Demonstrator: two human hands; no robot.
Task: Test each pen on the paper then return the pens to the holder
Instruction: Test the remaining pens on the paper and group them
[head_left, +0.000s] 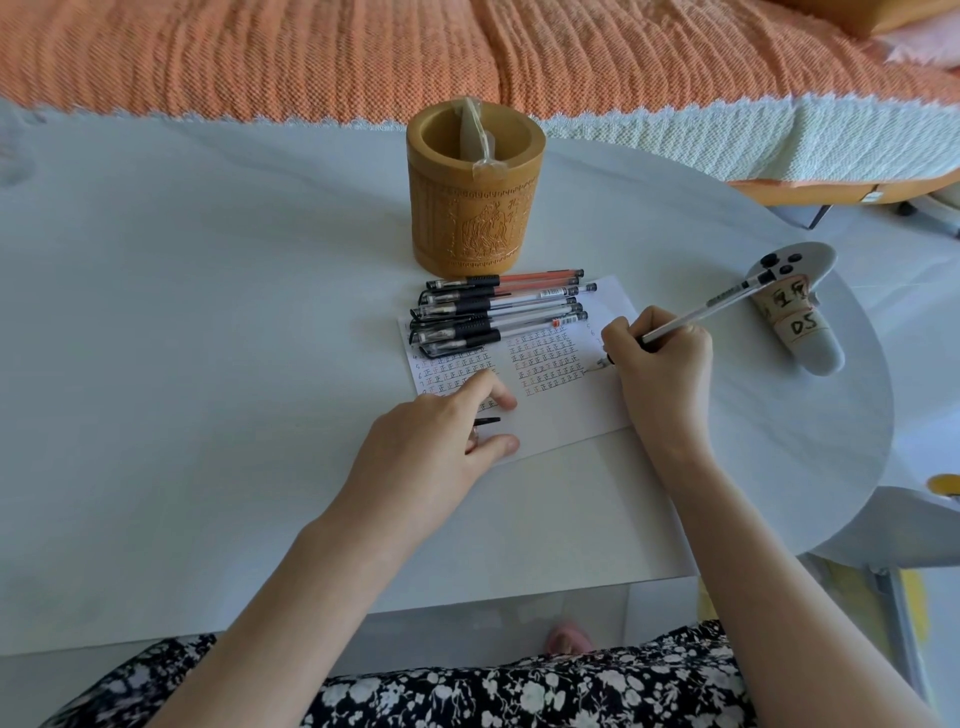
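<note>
1. Seven or so pens (498, 312) lie stacked side by side across the top edge of the paper (561, 415), just in front of the holder (475, 208); at least one has an orange barrel, the rest are clear with black grips.
2. The holder, a carved yellow-brown cylinder, stands upright on the counter (208, 312) with no pens in it; a taped divider shows inside its mouth.
3. The right hand (660, 358) is closed in a writing grip around one pen (701, 312), its tip touching the right side of the paper, its back end slanting up and to the right.
4. The left hand (431, 441) rests on the lower left of the paper, fingers loosely curled, with a black pen cap (488, 421) lying between the fingers and the thumb; whether it is gripped I cannot tell.
5. The paper carries rows of small written marks in two blocks.
6. A white game controller (800, 312) with taped labels lies well to the right on the counter, behind the raised pen.
7. The counter is white with a rounded right end; a bed with an orange cover (363, 47) runs along its far side.
8. A dark flowered garment (467, 691) shows at the bottom.
</note>
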